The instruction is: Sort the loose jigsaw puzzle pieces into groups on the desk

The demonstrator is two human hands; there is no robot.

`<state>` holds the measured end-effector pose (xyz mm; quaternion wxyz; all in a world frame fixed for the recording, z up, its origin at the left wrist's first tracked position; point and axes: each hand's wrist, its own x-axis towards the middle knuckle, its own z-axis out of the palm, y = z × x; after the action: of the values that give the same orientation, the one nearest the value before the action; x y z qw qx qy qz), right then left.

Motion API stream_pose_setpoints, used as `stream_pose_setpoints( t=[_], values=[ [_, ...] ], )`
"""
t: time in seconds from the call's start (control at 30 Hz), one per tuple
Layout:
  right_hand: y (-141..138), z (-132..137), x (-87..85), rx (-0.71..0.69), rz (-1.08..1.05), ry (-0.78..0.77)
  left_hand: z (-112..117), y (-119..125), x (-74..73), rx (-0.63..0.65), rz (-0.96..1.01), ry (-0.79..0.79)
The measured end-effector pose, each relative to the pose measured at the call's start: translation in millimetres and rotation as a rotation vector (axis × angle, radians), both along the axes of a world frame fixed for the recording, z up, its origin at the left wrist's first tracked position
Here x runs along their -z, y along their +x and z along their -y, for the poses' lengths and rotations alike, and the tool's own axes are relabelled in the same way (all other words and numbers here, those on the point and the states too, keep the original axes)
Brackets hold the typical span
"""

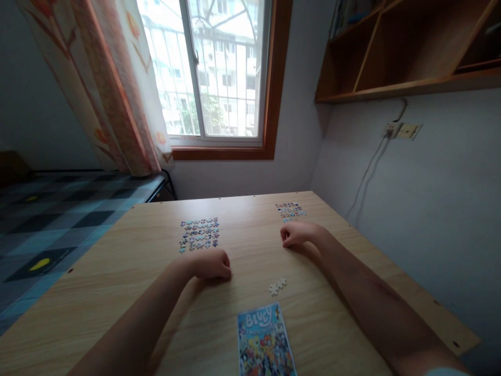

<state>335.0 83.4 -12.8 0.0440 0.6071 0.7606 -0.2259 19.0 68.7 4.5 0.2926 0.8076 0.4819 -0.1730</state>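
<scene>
My left hand [212, 262] rests on the wooden table in a loose fist, just in front of the left group of jigsaw pieces [200, 233], which lie spread in rows. Closed in the same way, my right hand [299, 232] lies farther up the table, near a smaller group of colourful jigsaw pieces [290, 210] at the far right. Nothing shows in either fist. Between my arms, a few pale jigsaw pieces [277, 286] lie close together. Nearest to me is a bright picture sheet [266, 339] titled "Bluey", its lower end cut off by the frame.
The light wooden table [250, 214] reaches to the wall under a barred window [227, 78]. A bed with a checked cover [78, 203] stands at the left, beside a curtain [117, 94]. Wooden shelves [391, 89] and a socket with a cable [391, 129] are at the right.
</scene>
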Motion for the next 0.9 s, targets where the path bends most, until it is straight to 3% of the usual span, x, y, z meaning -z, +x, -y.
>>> stream_pose_setpoints(
  t=[0.17,0.3,0.57,0.9],
  values=[
    [55,-9,11.4,0.198,0.012,0.022,0,0,-0.8,0.018,0.013,0.009],
    [82,-14,22.0,0.363,0.027,0.125,0,0,-2.4,0.016,0.025,0.010],
    [91,-30,43.2,0.564,0.011,0.357,-2,-2,3.1,0.018,0.020,0.011],
    [98,-27,45.8,0.613,-0.045,0.394,0,0,-1.2,0.003,0.020,-0.007]
  ],
)
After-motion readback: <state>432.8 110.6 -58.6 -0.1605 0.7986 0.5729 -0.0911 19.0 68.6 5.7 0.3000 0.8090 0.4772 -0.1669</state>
